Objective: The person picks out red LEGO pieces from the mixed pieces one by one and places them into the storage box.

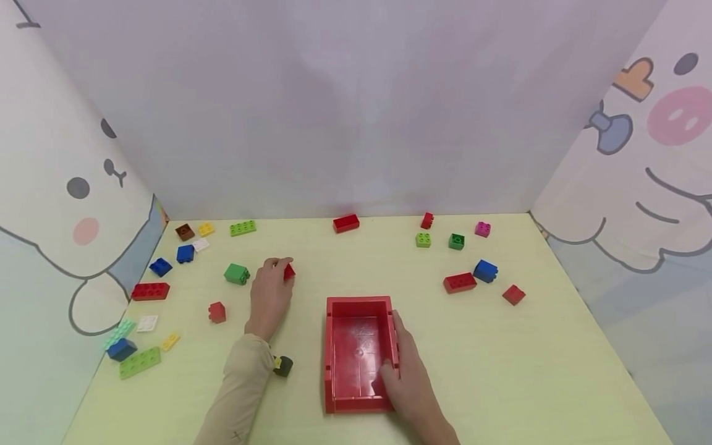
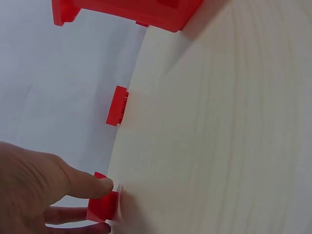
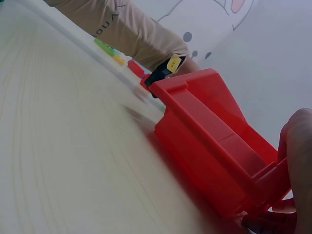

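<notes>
In the head view my left hand (image 1: pixel 271 290) pinches a small red toy brick (image 1: pixel 288 272) left of the middle of the table. The left wrist view shows the thumb on one side of this red brick (image 2: pixel 103 205) and fingers on the other, close over the tabletop. My right hand (image 1: pixel 410 377) grips the right wall of a red open-topped box (image 1: pixel 330 352), thumb over the rim and fingers outside. Nothing lies in the box. In the right wrist view the box (image 3: pixel 195 151) appears tilted, its near end held by the fingers.
Left of my left hand lie a green brick (image 1: pixel 237 274), a red brick (image 1: pixel 217 312) and several others. A long red brick (image 1: pixel 346 224) sits by the back wall. To the right are a red brick (image 1: pixel 460 282), a blue brick (image 1: pixel 486 271) and several more.
</notes>
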The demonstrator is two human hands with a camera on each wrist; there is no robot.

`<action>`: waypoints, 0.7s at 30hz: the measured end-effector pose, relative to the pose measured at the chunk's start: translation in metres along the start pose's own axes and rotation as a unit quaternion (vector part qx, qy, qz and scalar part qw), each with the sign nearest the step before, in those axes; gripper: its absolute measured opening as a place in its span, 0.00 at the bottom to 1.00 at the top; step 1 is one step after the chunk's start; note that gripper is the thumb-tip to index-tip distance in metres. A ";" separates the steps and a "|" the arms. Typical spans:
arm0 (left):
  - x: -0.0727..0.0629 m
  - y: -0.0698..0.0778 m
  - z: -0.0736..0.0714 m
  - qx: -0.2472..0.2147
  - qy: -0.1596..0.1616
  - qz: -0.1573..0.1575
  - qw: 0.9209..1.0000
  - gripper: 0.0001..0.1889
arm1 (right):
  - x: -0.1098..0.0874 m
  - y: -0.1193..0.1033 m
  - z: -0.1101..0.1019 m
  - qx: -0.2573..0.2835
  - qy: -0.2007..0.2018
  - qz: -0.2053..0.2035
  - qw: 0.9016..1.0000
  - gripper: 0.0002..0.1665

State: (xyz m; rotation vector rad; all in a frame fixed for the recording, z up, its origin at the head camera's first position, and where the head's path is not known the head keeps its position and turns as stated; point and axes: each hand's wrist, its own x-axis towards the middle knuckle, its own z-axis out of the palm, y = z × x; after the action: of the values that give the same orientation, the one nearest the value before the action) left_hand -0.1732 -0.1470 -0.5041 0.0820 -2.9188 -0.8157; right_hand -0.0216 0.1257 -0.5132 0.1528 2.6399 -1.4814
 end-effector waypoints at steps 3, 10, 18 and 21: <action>0.001 -0.002 0.001 0.001 -0.006 0.002 1.000 0.22 | 0.000 0.000 0.000 0.001 0.002 -0.004 1.000 0.72; 0.001 -0.005 0.002 -0.034 0.002 0.003 0.999 0.20 | -0.001 -0.001 0.001 -0.005 0.003 -0.006 1.000 0.69; -0.001 -0.010 0.003 -0.161 -0.007 -0.022 0.987 0.21 | -0.002 -0.003 0.000 0.000 0.003 0.005 1.000 0.70; -0.002 -0.013 0.000 -0.235 -0.038 -0.041 0.970 0.22 | -0.001 -0.004 0.000 -0.001 0.001 0.007 1.000 0.70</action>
State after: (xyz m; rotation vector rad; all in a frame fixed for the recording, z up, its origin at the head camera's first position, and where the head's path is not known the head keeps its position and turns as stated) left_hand -0.1711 -0.1576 -0.5107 0.1328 -2.7133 -1.5280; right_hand -0.0211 0.1240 -0.5095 0.1714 2.6359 -1.4752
